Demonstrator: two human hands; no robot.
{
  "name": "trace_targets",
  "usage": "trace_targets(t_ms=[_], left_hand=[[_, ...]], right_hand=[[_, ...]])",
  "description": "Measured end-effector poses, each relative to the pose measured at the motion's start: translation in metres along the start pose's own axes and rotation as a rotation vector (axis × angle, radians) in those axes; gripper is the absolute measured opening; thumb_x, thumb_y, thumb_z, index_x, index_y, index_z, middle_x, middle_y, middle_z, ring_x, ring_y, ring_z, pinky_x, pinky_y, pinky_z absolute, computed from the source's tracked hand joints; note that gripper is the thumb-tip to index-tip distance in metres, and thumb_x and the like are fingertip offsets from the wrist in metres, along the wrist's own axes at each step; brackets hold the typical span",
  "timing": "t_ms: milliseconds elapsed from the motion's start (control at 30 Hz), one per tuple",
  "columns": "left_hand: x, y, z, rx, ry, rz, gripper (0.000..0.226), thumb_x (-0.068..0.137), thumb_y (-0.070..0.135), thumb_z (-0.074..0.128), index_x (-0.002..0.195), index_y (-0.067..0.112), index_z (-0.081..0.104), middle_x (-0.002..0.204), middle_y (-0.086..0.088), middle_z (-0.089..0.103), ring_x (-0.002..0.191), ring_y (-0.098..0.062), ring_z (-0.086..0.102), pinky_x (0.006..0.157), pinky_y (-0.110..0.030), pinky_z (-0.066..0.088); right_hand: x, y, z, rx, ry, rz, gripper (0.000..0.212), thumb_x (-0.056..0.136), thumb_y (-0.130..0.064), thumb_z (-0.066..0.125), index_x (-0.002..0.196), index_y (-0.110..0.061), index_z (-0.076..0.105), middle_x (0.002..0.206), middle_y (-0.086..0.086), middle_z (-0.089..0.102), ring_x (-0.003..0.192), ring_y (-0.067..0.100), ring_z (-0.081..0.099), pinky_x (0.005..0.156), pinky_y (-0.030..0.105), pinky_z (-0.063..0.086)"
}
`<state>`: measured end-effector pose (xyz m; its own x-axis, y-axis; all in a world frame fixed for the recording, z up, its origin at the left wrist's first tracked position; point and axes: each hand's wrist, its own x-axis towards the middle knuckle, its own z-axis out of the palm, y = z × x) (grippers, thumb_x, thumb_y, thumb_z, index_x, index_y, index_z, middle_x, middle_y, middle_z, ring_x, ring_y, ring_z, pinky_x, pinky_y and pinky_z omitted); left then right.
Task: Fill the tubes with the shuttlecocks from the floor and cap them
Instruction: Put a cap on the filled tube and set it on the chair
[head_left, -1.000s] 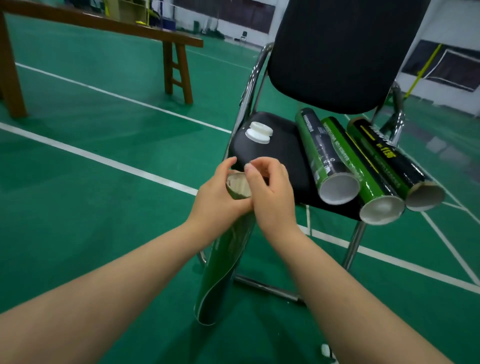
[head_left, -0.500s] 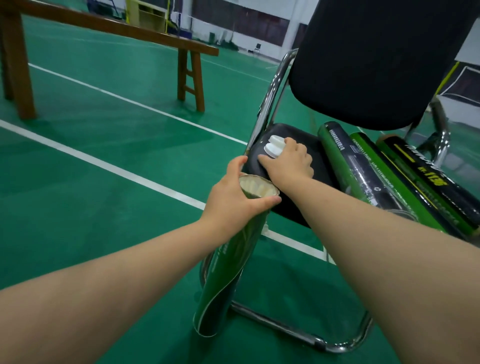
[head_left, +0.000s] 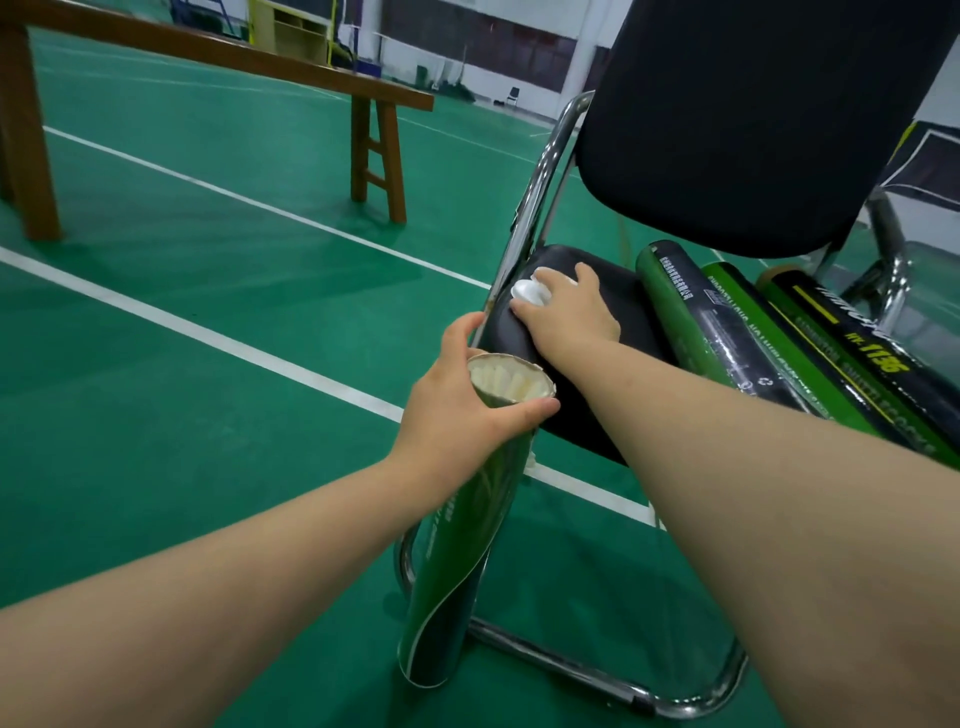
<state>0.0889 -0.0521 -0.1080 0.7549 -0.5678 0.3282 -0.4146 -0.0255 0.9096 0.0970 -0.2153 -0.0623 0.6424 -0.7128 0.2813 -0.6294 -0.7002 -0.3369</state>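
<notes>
Far left, wooden bench (head_left: 218, 62) on green court floor (head_left: 156, 415). Centre: left hand (head_left: 462, 410) wrapped around the rim of an upright green tube (head_left: 467, 545), white feathers of shuttlecocks (head_left: 506, 382) visible inside, uncapped. Right hand (head_left: 569, 317) closed over white caps (head_left: 530, 292) on chair seat (head_left: 628, 306). Right: three tubes (head_left: 727, 332) lying side by side on the seat.

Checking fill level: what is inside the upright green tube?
White shuttlecock feathers show just below the rim of the upright green cardboard tube, gripped by the left hand. The opaque wall hides anything deeper.
</notes>
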Motion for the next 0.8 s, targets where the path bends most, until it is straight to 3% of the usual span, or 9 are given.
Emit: trace_targets(t_ms=[67,200,300,567,667,800], left_hand=[[-0.001,0.001,-0.001,0.002,0.001,-0.004,0.089,0.063,0.042,0.079,0.136,0.033,0.029,0.107,0.009,0.049,0.096,-0.009,0.048,0.071,-0.009,0.028],[0.0,0.002,-0.003,-0.015,0.005,-0.005,0.089,0.064,0.041,0.08,0.136,0.033,0.029,0.109,0.009,0.051,0.098,-0.01,0.049,0.074,-0.009,0.029],[0.003,0.003,-0.003,-0.012,0.006,-0.001,0.089,0.064,0.042,0.079,0.136,0.034,0.028,0.109,0.009,0.05,0.099,-0.009,0.049,0.075,-0.011,0.029],[0.003,0.001,-0.002,-0.013,0.002,0.004,0.088,0.064,0.042,0.079,0.136,0.034,0.029,0.11,0.009,0.051,0.101,-0.011,0.05,0.08,-0.014,0.032],[0.003,0.0,-0.003,-0.022,0.001,0.004,0.089,0.063,0.042,0.079,0.136,0.035,0.029,0.111,0.009,0.052,0.103,-0.012,0.052,0.083,-0.017,0.033],[0.004,-0.001,-0.004,-0.026,-0.002,-0.001,0.088,0.064,0.043,0.079,0.136,0.035,0.028,0.109,0.01,0.051,0.101,-0.01,0.051,0.082,-0.016,0.033]], right_hand=[[0.001,0.0,-0.002,-0.037,-0.019,0.003,0.049,0.088,-0.052,0.047,0.134,-0.038,0.041,0.157,-0.001,0.009,0.133,0.035,0.032,0.104,0.046,0.029],[0.004,0.005,-0.007,-0.106,-0.106,0.006,0.053,0.087,-0.06,0.04,0.137,-0.045,0.034,0.158,-0.004,0.003,0.143,0.033,0.006,0.111,0.053,0.013],[0.005,0.004,-0.004,-0.173,-0.081,-0.073,0.045,0.09,-0.055,0.037,0.134,-0.045,0.039,0.158,-0.003,0.004,0.144,0.027,0.001,0.113,0.054,0.008],[0.011,0.005,-0.005,-0.195,-0.011,-0.139,0.044,0.084,-0.053,0.048,0.119,-0.029,0.055,0.149,0.0,0.03,0.14,0.026,0.018,0.111,0.048,0.02],[0.014,0.004,-0.007,-0.093,-0.1,-0.073,0.042,0.083,-0.052,0.049,0.116,-0.025,0.052,0.131,0.006,0.05,0.126,0.031,0.039,0.102,0.046,0.032],[0.007,0.003,-0.005,-0.112,-0.023,-0.101,0.04,0.085,-0.051,0.049,0.114,-0.025,0.05,0.12,0.008,0.05,0.114,0.032,0.047,0.089,0.044,0.036]])
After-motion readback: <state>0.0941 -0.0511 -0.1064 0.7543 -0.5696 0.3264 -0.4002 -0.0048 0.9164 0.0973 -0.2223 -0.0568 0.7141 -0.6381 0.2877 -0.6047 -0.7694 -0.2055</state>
